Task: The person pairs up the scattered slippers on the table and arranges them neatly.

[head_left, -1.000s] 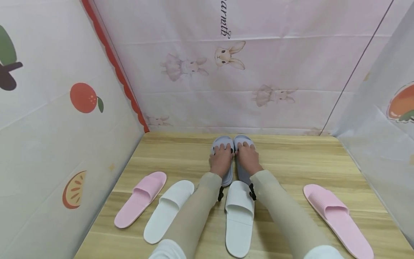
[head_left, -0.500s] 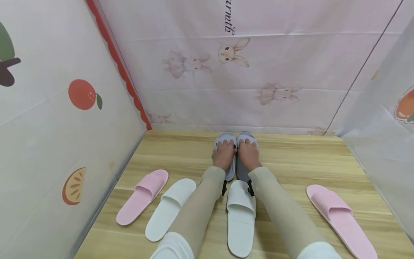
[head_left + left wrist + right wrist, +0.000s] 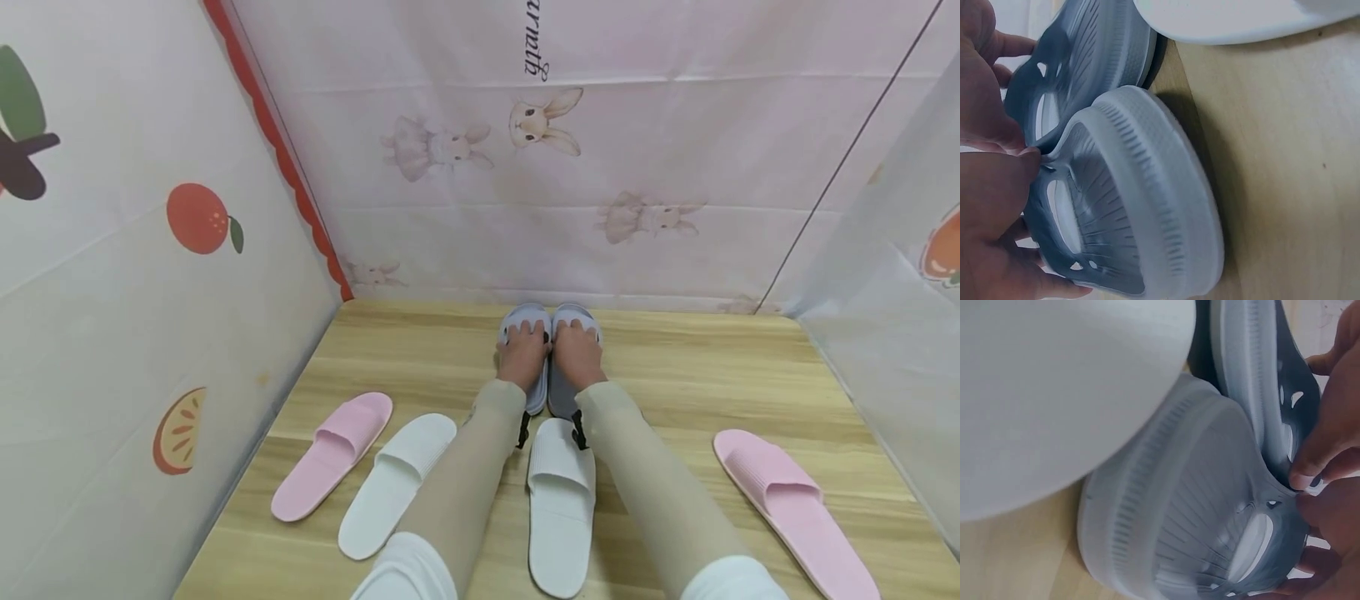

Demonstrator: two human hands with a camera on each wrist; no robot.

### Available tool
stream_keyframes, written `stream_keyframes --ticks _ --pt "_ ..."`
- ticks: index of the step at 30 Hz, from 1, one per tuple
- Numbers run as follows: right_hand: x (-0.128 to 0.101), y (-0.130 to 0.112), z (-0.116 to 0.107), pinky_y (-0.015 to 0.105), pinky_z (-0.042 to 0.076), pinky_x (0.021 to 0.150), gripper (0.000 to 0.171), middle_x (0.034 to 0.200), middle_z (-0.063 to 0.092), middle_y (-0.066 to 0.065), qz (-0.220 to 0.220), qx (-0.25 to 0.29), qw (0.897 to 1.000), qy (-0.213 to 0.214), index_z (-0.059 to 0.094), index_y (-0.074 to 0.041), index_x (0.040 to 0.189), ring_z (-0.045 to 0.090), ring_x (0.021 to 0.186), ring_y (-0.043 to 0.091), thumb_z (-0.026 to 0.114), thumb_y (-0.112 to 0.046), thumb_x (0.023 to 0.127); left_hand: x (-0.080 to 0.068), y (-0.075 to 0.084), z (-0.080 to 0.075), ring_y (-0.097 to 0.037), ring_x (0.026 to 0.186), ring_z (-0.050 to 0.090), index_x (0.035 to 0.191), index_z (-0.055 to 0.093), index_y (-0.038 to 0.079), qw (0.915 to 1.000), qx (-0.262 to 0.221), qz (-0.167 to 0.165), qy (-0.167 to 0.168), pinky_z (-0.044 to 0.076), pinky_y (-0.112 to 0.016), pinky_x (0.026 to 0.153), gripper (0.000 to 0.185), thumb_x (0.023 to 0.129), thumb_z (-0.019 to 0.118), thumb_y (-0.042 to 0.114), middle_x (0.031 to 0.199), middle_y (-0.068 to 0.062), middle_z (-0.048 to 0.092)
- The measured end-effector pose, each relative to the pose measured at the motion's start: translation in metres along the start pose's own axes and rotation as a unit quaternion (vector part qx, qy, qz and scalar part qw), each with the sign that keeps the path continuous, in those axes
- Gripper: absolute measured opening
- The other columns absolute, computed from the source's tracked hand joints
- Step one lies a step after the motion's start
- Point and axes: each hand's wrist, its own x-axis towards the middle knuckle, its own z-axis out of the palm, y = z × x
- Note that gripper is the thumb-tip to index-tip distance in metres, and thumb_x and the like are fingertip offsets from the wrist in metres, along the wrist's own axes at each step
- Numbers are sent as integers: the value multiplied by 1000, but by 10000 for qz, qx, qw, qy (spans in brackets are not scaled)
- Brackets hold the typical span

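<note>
A person is wearing close-fitting long beige sleeves on both forearms, reaching down to the wrists. Nearer the elbows, white fabric is showing at the bottom edge of the head view, as if a white top is lying over the beige layer. A small black strap or clip is sitting at each wrist, where the wrist cameras are being worn. The left hand (image 3: 522, 357) and right hand (image 3: 577, 357) are bare, with no gloves, rings or watch showing
</note>
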Motion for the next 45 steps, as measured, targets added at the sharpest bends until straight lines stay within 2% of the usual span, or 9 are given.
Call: stream_keyframes --ticks 5,10,15,19,23,28,33,39,45 --pt "0 0 -1 59 55 80 32 120 61 24 12 -64 9998 -175 61 0 127 58 103 47 46 -20 107 1 -5 -1 -37 135 44 152 43 18 9996 27 33 -296 46 -63 100 49 107 47 37 146 -10 50" --pt "-4 1 -3 63 54 81 37 122 60 26 -27 -369 9989 -295 59 1 130 59 105 50 44 -24 107 4 -9 -5 -37 140 40 155 39 21 9967 -205 -10 -783 45 -62 101 48 111 32 39 155 -9 43" --pt "-9 3 0 66 44 100 40 126 60 28 -172 -519 9985 -90 60 2 130 54 119 52 46 -27 106 6 -12 -4 -39 146 32 157 35 23 9931 -417 -125 -1086 41 -64 105 50 111 26 39 162 -10 34" --pt "-11 7 1 69 26 113 42 134 56 28 -288 -640 9974 175 58 1 134 41 136 52 48 -29 105 5 -13 -5 -39 142 36 153 40 22 9964 -166 -68 -831 41 -62 104 50 110 30 43 158 -15 37" --pt "-13 6 -4 71 19 115 44 135 56 27 -372 -568 9972 312 57 -1 135 38 138 50 49 -31 105 3 -16 -8 -37 140 38 151 43 20 9980 232 -31 -584 41 -60 103 54 108 31 50 155 -17 40" --pt "-17 2 -8 68 26 114 45 135 54 26 -362 -447 9982 157 55 0 136 42 135 49 47 -33 106 -2 -20 -11 -35 141 38 153 40 22 9973 467 -12 -564 40 -62 104 59 107 28 56 154 -14 41" --pt "-24 1 -11 64 37 107 49 132 54 28 -324 -390 9987 -74 52 0 138 50 123 49 43 -37 107 -12 -22 -15 -36 143 35 155 38 28 9959 743 131 -494 33 -66 108 58 107 26 56 158 -12 37" --pt "-36 0 -17 64 37 106 55 139 49 29 -371 -302 9987 -152 49 -2 144 47 127 49 41 -41 107 -28 -27 -18 -36 146 31 154 41 32 9899 1335 367 -288 31 -69 109 57 106 23 58 162 -13 32" --pt "-52 -3 -21 64 33 109 53 139 50 28 -567 -296 9979 32 52 -1 143 46 128 48 45 -39 106 -43 -28 -24 -36 145 32 154 41 33 9899 1275 599 -177 30 -70 109 56 106 25 58 163 -13 28"
